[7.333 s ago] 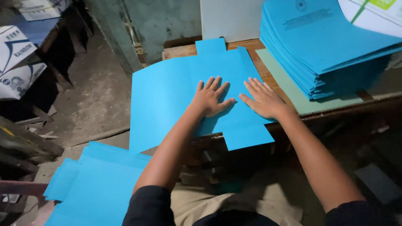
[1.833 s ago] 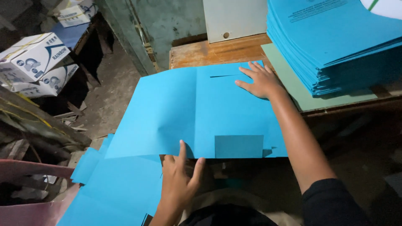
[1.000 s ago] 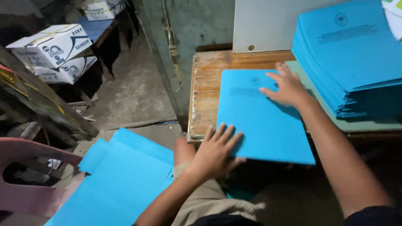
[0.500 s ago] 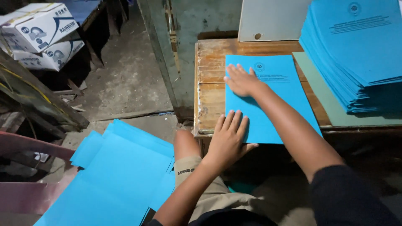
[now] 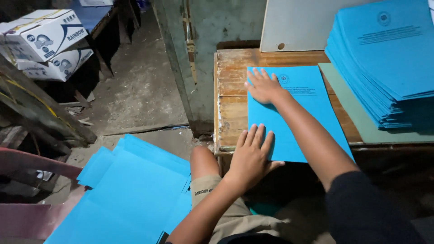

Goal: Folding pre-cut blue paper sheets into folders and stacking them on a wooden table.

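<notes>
Head view shows one folded blue folder (image 5: 300, 117), plain and flat with faint print near its top, lying on the wooden table (image 5: 230, 90) with its near edge over the table's front. Left hand (image 5: 251, 156) presses its lower left corner, fingers together and flat; right hand (image 5: 264, 86) lies spread on its upper left. One tall stack of blue folders (image 5: 389, 58) sits at the right, one loose pile of blue sheets (image 5: 131, 190) on the floor, and two cardboard boxes (image 5: 45, 43), shut, contents hidden.

You have bare wooden table (image 5: 230, 95) left of the folded blue folder (image 5: 298, 117), while the tall folder stack (image 5: 384, 68) crowds its right.
</notes>
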